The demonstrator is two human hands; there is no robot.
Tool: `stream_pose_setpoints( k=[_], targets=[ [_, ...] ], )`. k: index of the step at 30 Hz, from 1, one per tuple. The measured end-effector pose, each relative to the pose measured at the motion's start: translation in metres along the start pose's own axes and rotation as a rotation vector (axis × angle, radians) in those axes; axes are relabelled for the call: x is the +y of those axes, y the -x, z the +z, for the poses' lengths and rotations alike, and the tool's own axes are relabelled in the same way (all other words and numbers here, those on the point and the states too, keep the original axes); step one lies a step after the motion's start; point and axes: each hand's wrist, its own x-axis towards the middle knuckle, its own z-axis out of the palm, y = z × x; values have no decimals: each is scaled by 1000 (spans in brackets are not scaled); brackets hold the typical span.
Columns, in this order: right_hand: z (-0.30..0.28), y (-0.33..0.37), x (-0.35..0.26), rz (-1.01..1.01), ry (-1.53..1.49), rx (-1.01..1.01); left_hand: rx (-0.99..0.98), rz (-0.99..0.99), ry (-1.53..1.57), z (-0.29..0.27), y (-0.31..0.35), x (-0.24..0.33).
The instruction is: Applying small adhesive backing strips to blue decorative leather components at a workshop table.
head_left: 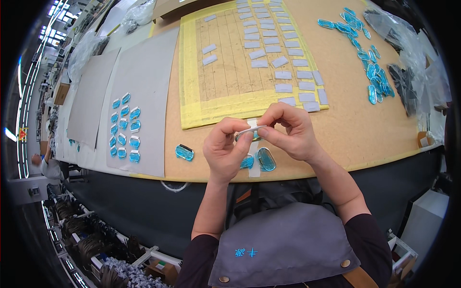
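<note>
My left hand (pixel 224 146) and my right hand (pixel 290 132) meet above the near edge of the table. Fingers and thumbs of both pinch the ends of a thin whitish strip (pixel 251 129). A rounded, glossy rim shows just under the strip; the fingers hide most of it. Below my hands, a blue oval piece with a clear rim (pixel 266 159) lies beside a white tape strip (pixel 254 165). A second blue oval piece (pixel 247 162) is partly covered by my left hand. Left of my hands rests another blue oval piece with a dark strip along its top (pixel 184 152).
Rows of small grey rectangles (pixel 283 75) lie on a yellow-taped board (pixel 211 117) ahead. At left, a grey sheet (pixel 149 96) bears several blue pieces (pixel 135 126). More blue pieces (pixel 379 79) are heaped at right beside clear plastic bags (pixel 408 41).
</note>
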Motion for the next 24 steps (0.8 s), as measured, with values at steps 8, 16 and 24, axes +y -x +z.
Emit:
stream_pose_setpoints(
  k=[8,16,24],
  targets=[
    [4,-1,5,-85,-79,77,-7,-14,106,-7,0,-2],
    [3,-1,5,-108,-64,49,-26,30,175,-9,-3,-4],
    [1,-1,4,-141,-21,65,31,-62,166,1,-4,8]
  ],
)
